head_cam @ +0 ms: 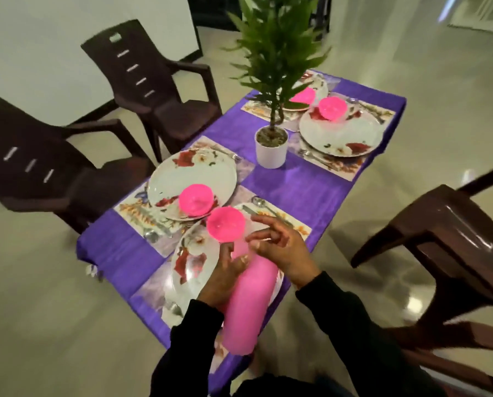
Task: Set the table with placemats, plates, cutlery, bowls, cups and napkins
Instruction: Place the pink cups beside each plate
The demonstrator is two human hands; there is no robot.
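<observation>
I am standing at the near end of the surface (296, 179), which is draped in a purple cloth, and by the look of it most of the setting is done. Four floral placemats lie out, each with a flowered plate on it; the near plate (188, 262) sits right under my hands. Cutlery lies beside the plates, such as the spoon (259, 200) just beyond my right hand. Pink bowls are on the near plate (225, 224), the left plate (196, 200) and the far right plate (332, 109); on the farthest plate something pink shows (304, 96), half hidden by the potted plant (271, 147), and I cannot tell whether it is a bowl or a napkin. My left hand (221, 277) has its fingers wrapped round a tall stack of pink cups (248, 305), held tilted over the near plate. My right hand (281, 246) hovers at the stack's top end with fingers loosely spread, gripping nothing that I can make out. So the cups are not yet set out, I judge, and I see no clear napkins anywhere; those two steps seem to remain.
</observation>
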